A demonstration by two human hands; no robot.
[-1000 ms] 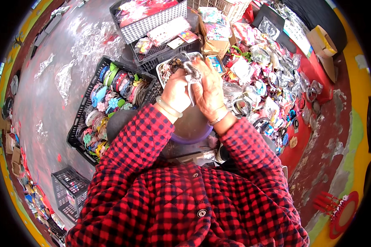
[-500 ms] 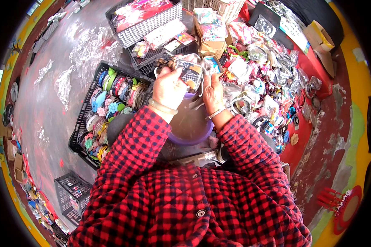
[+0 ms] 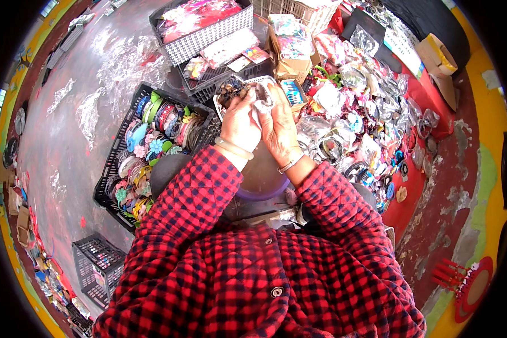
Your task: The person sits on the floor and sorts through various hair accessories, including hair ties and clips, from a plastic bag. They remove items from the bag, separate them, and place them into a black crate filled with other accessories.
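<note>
Find the grey-white bundle [image 3: 263, 103] pressed between both palms, just beyond the far side of the purple-rimmed bowl [image 3: 259, 196]; hard to tell cloth from crumpled plastic. Note the left hand [image 3: 241, 128], curled around the near-left side of the bundle, and the right hand [image 3: 283, 127], flatter, with fingers stretched along the opposite side. Impossible to see past the knuckles, so no telling about any smaller piece inside the left grip.

For good handling, probably best to steady with the left and press with the right, evenly along the fingers rather than hard at the tips. Gather loose folds into the palms, well away from the dark brown trinkets [image 3: 231, 90] heaped in the white tray [image 3: 217, 107], beyond the bowl and to its left. Likely the main risk: snagging one of these, so close to the left fingers.

Work above the bowl, without drifting left of it into the black crate [image 3: 209, 128] of headbands, or beyond its right side into the cardboard box [image 3: 300, 105]. Mind the packet pile [image 3: 372, 118] right of the bowl with the right forearm. Loosen the palms briefly to check for hidden creases.
</note>
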